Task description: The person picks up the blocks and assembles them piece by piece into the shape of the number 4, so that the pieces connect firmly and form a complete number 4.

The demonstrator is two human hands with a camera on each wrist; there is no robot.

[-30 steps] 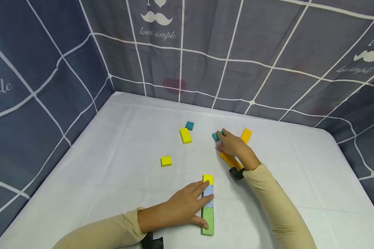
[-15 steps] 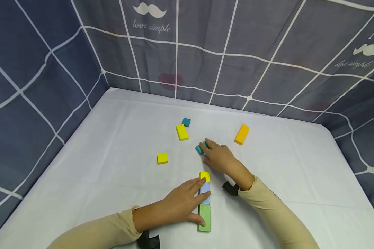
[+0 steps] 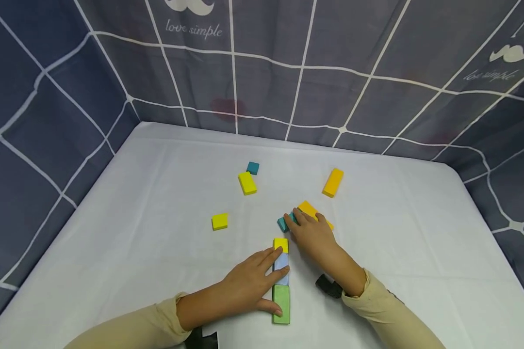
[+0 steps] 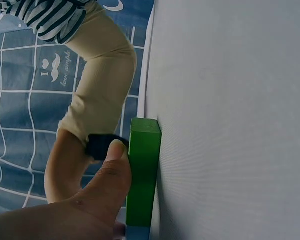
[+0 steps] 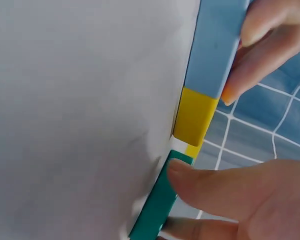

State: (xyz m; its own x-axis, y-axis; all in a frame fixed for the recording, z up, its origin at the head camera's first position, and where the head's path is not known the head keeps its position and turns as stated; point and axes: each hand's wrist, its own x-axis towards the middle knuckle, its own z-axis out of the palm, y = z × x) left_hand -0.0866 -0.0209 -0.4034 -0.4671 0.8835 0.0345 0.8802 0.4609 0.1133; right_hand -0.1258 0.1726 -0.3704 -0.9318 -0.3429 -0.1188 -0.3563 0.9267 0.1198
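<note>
A straight row lies on the white table: a green block [image 3: 281,294], a light blue block [image 3: 280,262] and a yellow block [image 3: 280,243] at its far end. Across it rests my left hand [image 3: 246,281], fingers spread, fingertips touching the row's blocks; in the left wrist view the thumb lies along the green block's side. My right hand [image 3: 313,238] pinches a teal block [image 3: 282,224] between thumb and fingers. That block is just beyond the yellow end, tilted to the row, with a small gap showing in the right wrist view. Fingers partly hide it in the head view.
An orange block [image 3: 306,207] lies partly hidden behind the right hand, and another orange block [image 3: 333,182] is farther back. Leftward are a small yellow block [image 3: 220,221], a longer yellow block [image 3: 247,183] and a small teal block [image 3: 253,168]. A checked curtain [image 3: 266,87] hangs behind the table.
My right hand has brought the teal block from the back right toward the row's yellow end. My left hand stays on the row. The head view has shifted slightly.
</note>
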